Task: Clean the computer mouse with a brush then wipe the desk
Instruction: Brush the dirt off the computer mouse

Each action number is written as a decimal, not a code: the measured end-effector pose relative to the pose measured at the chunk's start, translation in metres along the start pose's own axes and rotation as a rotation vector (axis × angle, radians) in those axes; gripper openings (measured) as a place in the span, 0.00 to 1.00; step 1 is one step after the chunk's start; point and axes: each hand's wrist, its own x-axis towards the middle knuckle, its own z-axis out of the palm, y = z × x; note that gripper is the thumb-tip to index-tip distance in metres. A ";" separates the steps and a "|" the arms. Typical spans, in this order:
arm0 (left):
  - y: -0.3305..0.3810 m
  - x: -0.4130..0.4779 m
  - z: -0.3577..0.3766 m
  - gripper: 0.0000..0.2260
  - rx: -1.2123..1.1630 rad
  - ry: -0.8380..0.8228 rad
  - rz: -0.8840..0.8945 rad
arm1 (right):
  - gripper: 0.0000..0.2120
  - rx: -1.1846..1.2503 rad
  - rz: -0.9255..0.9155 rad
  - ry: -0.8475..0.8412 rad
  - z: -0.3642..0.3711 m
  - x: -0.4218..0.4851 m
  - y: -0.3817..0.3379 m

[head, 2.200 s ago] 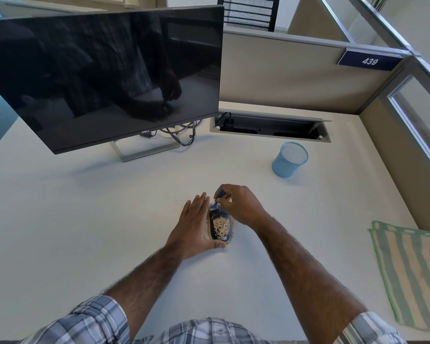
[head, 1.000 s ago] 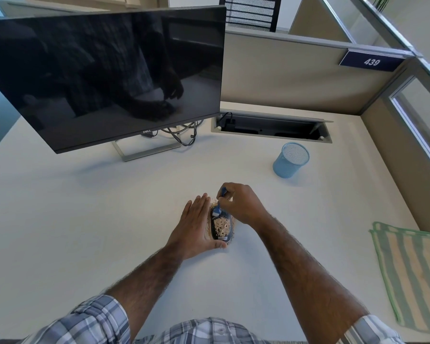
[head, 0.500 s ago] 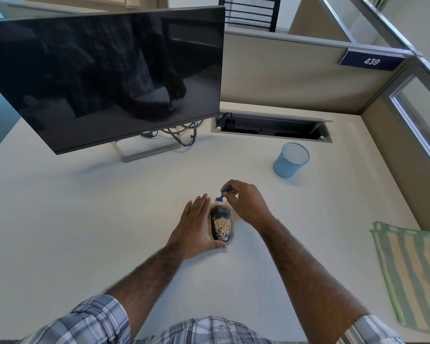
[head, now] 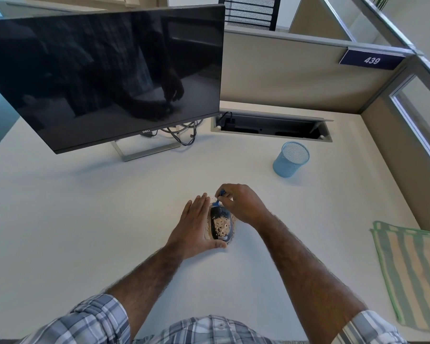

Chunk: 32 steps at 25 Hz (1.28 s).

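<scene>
A black computer mouse [head: 220, 225] lies on the white desk [head: 85, 219], its back covered with pale crumbs, and more crumbs ring it on the desk. My left hand [head: 195, 227] rests flat against the mouse's left side, thumb hooked around its near end. My right hand [head: 241, 206] pinches a small blue brush [head: 219, 198] whose tip touches the mouse's far end. Most of the brush is hidden by my fingers.
A striped green and tan cloth [head: 410, 274] lies folded at the right edge. A blue mesh cup [head: 290, 159] stands behind the hands. A dark monitor [head: 104, 78] on its stand fills the back left, with a cable tray [head: 271, 126] beside it. Partition walls close the back and right.
The brush has travelled from the middle of the mouse up to its far end. The front part of the mouse shows fewer crumbs. My left hand has stayed put.
</scene>
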 end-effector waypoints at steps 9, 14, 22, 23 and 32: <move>0.000 0.000 0.001 0.62 0.010 -0.003 0.000 | 0.07 -0.035 0.039 0.072 -0.002 0.000 0.003; -0.003 0.001 0.003 0.63 0.033 -0.005 -0.001 | 0.06 -0.008 0.049 0.098 -0.002 -0.004 0.006; -0.003 0.001 0.003 0.63 0.022 -0.009 0.001 | 0.08 -0.023 0.092 0.164 -0.004 -0.009 0.011; -0.003 0.001 0.003 0.63 0.021 -0.010 0.001 | 0.08 -0.014 0.094 0.171 -0.004 -0.009 0.011; -0.002 0.001 0.002 0.62 0.024 0.005 0.018 | 0.07 0.059 0.163 0.226 -0.002 -0.013 0.001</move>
